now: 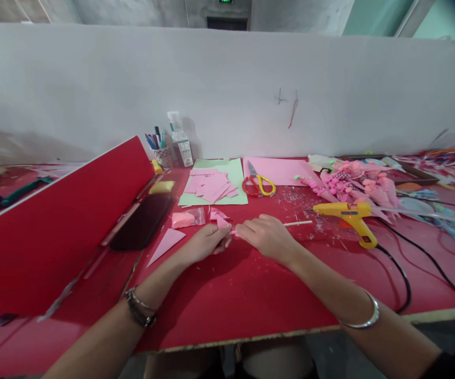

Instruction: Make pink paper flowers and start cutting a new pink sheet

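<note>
Pink paper piece (223, 223) is held above red table (219, 295)

The left hand (207, 243) holds the paper narrowly, between the thumb and the bent fingers. The right hand (267, 237) has its fingertips closed together at the narrow end of the same paper (what is deeper inside this grip, I cannot tell). Both hands are near to each other, at the middle of the table.

Toward the person, a wide stretch of red surface goes down to the front edge, so the wrists have room on this side. Beyond the hands it is tighter: the small plastic bag (188, 217) is just beside the left hand, and the pale stick (298, 223) begins just past the right hand. The pink triangle (167, 245) lies near the left forearm.

On the left, the phone (142, 221) and the tilted red board (73, 221) make a border. On the right, the yellow glue gun (346, 210) points its nozzle toward the hands, and its black cable (404, 279) curves down near the front edge. Farther back, the scissors (259, 185) lie with 1 red handle and 1 yellow handle nearer to the person.
</note>
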Demonstrator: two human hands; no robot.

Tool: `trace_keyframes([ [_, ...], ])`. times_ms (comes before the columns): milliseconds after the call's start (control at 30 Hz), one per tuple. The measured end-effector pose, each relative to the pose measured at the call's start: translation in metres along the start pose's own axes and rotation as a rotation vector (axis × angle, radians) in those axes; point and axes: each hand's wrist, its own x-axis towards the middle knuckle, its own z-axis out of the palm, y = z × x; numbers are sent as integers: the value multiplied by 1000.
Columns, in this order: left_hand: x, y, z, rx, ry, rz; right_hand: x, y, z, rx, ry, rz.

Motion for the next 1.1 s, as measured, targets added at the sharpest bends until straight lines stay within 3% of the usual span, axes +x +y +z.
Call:
trace_keyframes([
  [133, -1, 0, 0, 119, 24, 91, -1, -1, -1, 173, -84, 127],
  [233, -3, 2, 1, 371, 30, 189, -2, 5, -3, 552, -146, 168],
  [333, -4, 6, 2, 667, 15, 286, -3, 15, -6, 947, -321, 131],
  [433, -5, 7, 4, 917, -2, 412, -5, 22, -7, 1146, -489, 136],
  [500, -5, 6, 5, 994, 11, 439, -6, 22, -6, 1161, -510, 145],
  [600, -3, 2, 4, 898, 85, 273, -5, 17, -1, 962, -330, 164],
  [700, -1, 0, 4, 490, 58, 58, -2, 9, 3, 580, -109, 137],
  [800, -1, 1, 3, 71, -28, -62, 1, 4, 2, 264, -84, 81],
  [867, -2, 3, 3, -22, -59, -73, 2, 2, 0, 179, -113, 87],
  [967, -3, 6, 2, 116, -38, 22, 1, 3, -5, 295, -155, 143],
  [1100, -3, 8, 2, 532, -22, 223, -4, 14, -9, 762, -282, 113],
])
